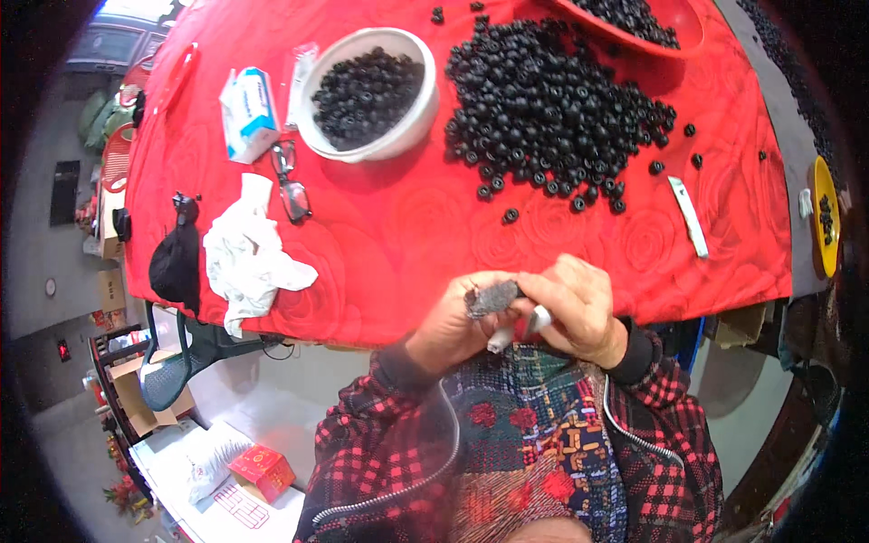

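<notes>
My left hand (453, 319) and my right hand (577, 303) meet at the table's near edge, both with curled fingers. A small dark grey, rough-looking block (495, 300) lies between them. The fingertips of my right hand pinch its right end, and its left end reaches over my left fingers. Below it, two short white pieces (501, 340) show among the fingers; whether they are finger wraps or part of a held thing I cannot tell. What my left fingers close on is hidden. Ahead lies a large pile of black, round, bead-like pieces with holes (552, 109).
A white bowl (418, 136) of black pieces stands left of the pile, a red bowl (692, 36) at the far right. On the red tablecloth (425, 217) lie glasses (292, 190), a white cloth (249, 258), a blue-white box (249, 116) and a white slim packet (688, 217).
</notes>
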The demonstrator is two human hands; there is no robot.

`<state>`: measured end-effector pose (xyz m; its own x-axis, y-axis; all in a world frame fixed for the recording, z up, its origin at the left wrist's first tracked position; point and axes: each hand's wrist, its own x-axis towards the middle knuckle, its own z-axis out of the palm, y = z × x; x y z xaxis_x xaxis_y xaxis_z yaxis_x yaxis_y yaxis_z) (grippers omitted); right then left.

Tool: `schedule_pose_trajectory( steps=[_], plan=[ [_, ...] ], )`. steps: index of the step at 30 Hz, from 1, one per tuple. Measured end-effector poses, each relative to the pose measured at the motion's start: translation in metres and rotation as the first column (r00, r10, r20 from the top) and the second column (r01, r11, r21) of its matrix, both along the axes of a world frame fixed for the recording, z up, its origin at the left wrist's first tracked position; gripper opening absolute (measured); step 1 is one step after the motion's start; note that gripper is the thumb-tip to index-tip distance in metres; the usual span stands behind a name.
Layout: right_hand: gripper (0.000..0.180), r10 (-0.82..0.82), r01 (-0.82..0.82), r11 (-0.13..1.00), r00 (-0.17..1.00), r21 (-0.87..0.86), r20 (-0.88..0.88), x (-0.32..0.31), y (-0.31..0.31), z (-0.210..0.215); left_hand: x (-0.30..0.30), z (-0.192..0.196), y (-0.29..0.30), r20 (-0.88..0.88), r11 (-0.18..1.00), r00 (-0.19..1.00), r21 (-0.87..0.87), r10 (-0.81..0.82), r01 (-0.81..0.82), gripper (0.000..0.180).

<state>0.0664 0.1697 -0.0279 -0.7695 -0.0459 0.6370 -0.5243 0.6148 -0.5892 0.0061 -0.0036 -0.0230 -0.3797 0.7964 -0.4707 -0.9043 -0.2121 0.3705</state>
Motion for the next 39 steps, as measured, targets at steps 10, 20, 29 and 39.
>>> schedule_pose_trajectory(
  steps=[10,20,29,39],
  plan=[
    [0.017,-0.177,0.179,0.984,0.976,-0.008,0.130,0.004,0.011,-0.014,-0.104,0.070,-0.014,-0.947,0.660,0.317,-0.208,0.048,-0.722,0.016],
    [0.025,-0.163,0.166,0.986,0.972,-0.006,0.170,0.005,0.017,-0.028,-0.103,0.033,0.007,-0.991,0.820,-0.004,-0.108,-0.134,-0.562,0.012],
    [0.021,-0.140,0.141,0.990,0.965,0.009,0.221,0.006,0.017,-0.024,-0.057,-0.026,0.041,-0.844,0.792,-0.193,-0.358,-0.501,-0.494,0.018],
    [0.023,0.004,0.161,0.900,0.926,-0.404,0.377,0.012,0.021,-0.012,-0.029,0.002,0.015,-0.531,0.976,0.832,-0.209,-0.160,0.054,0.023]
  ],
)
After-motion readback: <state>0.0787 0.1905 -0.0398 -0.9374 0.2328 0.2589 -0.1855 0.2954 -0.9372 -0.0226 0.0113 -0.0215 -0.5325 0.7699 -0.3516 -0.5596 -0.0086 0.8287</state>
